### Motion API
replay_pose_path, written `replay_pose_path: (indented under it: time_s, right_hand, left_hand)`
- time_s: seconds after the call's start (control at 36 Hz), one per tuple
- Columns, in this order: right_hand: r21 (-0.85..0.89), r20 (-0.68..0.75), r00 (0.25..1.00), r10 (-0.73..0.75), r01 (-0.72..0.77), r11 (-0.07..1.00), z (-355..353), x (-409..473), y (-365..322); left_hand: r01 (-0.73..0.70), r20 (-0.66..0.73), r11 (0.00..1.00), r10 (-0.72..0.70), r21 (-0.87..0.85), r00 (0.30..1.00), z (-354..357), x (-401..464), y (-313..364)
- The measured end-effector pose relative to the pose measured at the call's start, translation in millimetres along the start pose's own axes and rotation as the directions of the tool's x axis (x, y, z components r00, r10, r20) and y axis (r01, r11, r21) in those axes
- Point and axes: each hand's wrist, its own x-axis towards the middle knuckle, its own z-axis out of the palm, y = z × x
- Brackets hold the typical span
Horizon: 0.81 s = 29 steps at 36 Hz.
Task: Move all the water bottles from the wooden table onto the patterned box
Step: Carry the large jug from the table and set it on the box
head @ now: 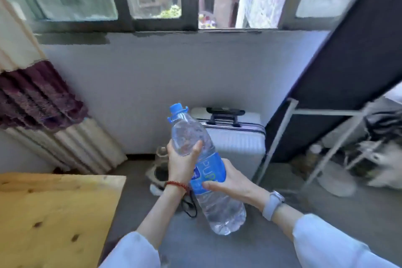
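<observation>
A clear water bottle [204, 172] with a blue cap [176, 109] and blue label is held tilted in mid-air, cap uppermost. The left hand [181, 162] is wrapped around its upper body; the right hand [230, 180] is closed around the label just below. The wooden bench [54, 213] lies left of both hands, a pale suitcase [237, 141] beyond them.

One clear plastic water bottle with a blue cap and blue label [203, 172] is in view, along with two hands, the left hand [181, 164] and the right hand [231, 183]. There is one light wooden table [52, 217] and one white ribbed hard-shell suitcase [239, 143].
</observation>
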Motion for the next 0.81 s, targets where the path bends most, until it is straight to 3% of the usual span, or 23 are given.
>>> replay_pose_path:
  time_s: [0.11, 0.28, 0.42, 0.5, 0.56, 0.67, 0.81]
  right_hand:
    - [0.056, -0.205, 0.972, 0.117, -0.108, 0.993, -75, -75, 49]
    - [0.188, -0.461, 0.835, 0.300, -0.239, 0.953, -172, -177, 114]
    - [0.327, -0.598, 0.637, 0.487, -0.360, 0.874, -246, -259, 172]
    - [0.379, -0.660, 0.466, 0.589, -0.471, 0.797, -293, -313, 209]
    - [0.405, -0.686, 0.394, 0.611, -0.490, 0.771, -322, -347, 226]
    - [0.471, -0.752, 0.253, 0.609, -0.440, 0.764, -376, -418, 251]
    - [0.548, -0.804, 0.030, 0.593, -0.347, 0.761, -420, -510, 280]
  left_hand:
    - [0.030, 0.255, 0.997, -0.046, 0.068, 0.966, 114, -32, -25]
    - [0.112, 0.558, 0.986, -0.162, 0.123, 0.814, 280, -85, -51]
    - [0.053, 0.768, 0.973, -0.211, 0.225, 0.604, 417, -138, -81]
    - [0.094, 0.799, 0.963, -0.261, 0.252, 0.541, 497, -179, -105]
    - [0.072, 0.814, 0.959, -0.270, 0.272, 0.514, 545, -209, -117]
    - [0.064, 0.850, 0.947, -0.311, 0.314, 0.426, 643, -271, -129]
    - [0.024, 0.922, 0.954, -0.296, 0.299, 0.251, 743, -364, -140]
